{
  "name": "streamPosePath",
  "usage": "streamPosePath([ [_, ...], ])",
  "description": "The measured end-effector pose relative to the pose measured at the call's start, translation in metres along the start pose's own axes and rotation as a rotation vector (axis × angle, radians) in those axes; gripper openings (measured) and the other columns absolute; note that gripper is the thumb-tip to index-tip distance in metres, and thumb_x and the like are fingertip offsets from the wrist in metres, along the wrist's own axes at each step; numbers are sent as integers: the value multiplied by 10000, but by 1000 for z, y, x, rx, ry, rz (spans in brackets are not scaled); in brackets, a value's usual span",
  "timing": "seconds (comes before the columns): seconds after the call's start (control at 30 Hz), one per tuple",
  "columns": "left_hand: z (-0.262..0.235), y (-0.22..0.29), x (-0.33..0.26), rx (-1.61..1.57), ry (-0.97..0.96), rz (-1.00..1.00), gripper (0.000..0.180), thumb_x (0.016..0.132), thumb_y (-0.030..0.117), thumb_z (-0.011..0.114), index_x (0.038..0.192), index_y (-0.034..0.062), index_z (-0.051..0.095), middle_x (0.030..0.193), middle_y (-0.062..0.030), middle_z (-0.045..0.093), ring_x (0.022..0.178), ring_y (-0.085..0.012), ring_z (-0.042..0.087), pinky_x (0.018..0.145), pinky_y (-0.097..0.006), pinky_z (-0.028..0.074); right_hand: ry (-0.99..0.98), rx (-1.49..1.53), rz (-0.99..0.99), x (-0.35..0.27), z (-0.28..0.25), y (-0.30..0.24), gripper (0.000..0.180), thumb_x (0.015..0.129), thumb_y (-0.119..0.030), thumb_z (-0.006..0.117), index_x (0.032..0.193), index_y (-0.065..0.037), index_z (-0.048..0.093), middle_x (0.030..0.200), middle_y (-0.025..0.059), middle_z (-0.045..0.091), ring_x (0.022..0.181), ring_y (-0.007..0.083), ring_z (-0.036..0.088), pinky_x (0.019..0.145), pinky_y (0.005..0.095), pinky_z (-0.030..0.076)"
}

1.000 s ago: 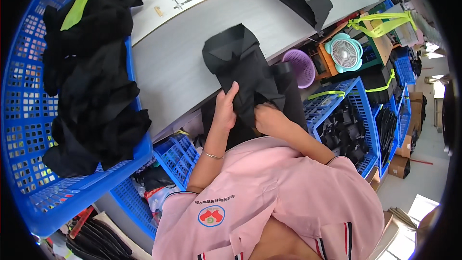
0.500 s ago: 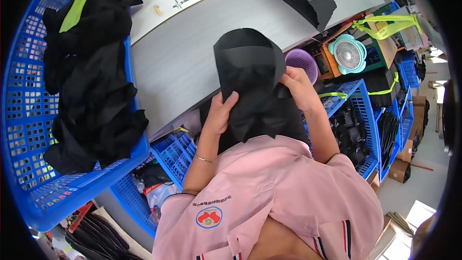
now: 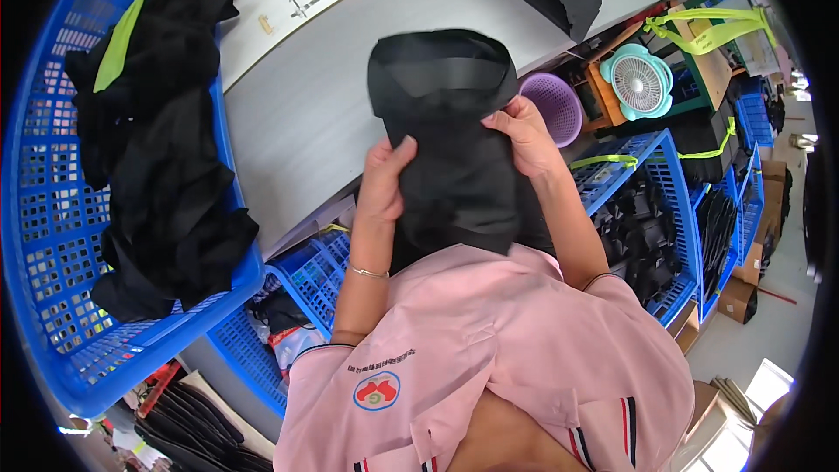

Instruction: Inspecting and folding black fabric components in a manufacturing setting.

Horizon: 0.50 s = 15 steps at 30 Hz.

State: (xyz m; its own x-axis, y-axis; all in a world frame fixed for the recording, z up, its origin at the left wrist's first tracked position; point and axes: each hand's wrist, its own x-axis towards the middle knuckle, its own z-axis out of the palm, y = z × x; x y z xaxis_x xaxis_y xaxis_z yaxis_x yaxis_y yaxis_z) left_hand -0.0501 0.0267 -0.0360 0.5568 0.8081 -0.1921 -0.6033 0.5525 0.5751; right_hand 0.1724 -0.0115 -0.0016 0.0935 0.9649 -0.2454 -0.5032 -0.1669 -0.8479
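With left fingers (image 3: 400, 156) and right fingers (image 3: 505, 125) pinched, gripping opposite sides of the black fabric piece (image 3: 454, 179), holding it before pink shirt (image 3: 489, 319), partly across worktop (image 3: 306, 114) in view; best to keep tension light, even, without creasing

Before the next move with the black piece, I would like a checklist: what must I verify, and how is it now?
1. Left hand holds the black piece at its left side: ok.
2. Right hand holds its right side: ok.
3. Black piece is flat: not ok; its upper end curves.
4. Underside is undamaged: cannot tell; hidden.
5. Right hand is not touching the purple bin: cannot tell; they lie close in view.
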Motion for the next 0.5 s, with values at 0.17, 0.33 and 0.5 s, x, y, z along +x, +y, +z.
streamPosePath([
  [0.17,3,20,32,143,161,67,337,949,64,625,1258,-61,577,1225,-117,658,1102,-180,636,966,-310,515,108,-553,-134,55,19,-8,271,804,-113,772,993,45,658,855,32,691,761,94,617,698,249,497],
  [0.33,2,29,49,1499,438,896,397,797,37,762,1179,41,653,1133,-90,683,1095,-252,622,945,-328,493,292,-1074,-130,93,14,15,372,763,-263,829,887,15,615,705,78,637,657,137,608,598,317,461],
  [0.5,-10,40,77,1702,-290,572,526,794,2,677,1305,99,599,1397,-117,541,1274,-276,509,1066,-373,403,430,-1318,-468,95,9,26,425,761,-343,815,944,-28,595,884,154,631,774,338,655,680,430,501],
])
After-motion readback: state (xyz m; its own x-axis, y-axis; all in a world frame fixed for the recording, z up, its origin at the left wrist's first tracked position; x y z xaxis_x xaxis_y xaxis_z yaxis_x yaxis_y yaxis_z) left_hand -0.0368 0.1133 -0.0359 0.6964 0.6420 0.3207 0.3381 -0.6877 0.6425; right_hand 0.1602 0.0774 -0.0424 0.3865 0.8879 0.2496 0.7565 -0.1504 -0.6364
